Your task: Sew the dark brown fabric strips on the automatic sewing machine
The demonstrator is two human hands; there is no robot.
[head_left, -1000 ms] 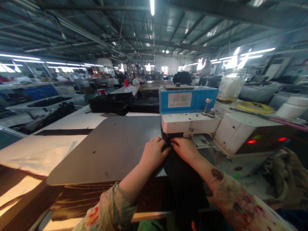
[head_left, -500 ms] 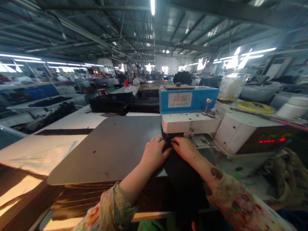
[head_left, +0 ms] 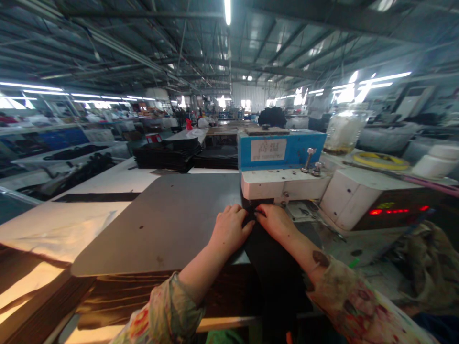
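Note:
A strip of black material hangs over the near table edge and runs up under the head of a blue and white machine. My left hand is closed on the strip's left edge, its thumb pointing right. Opposite it, my right hand pinches the right edge with bent fingers. Both hands are close together, just in front of the machine's head. What the machine does to the strip there is hidden. A smooth grey metal plate extends to the left of my hands.
Stacks of black pieces lie beyond the plate. On the right are a control box with red digits, a clear jar, a yellow ring and a white bottle. Brown layered material sits below the plate.
My hands and the black strip stay almost in place. More red digits and a greenish light now show on the control box.

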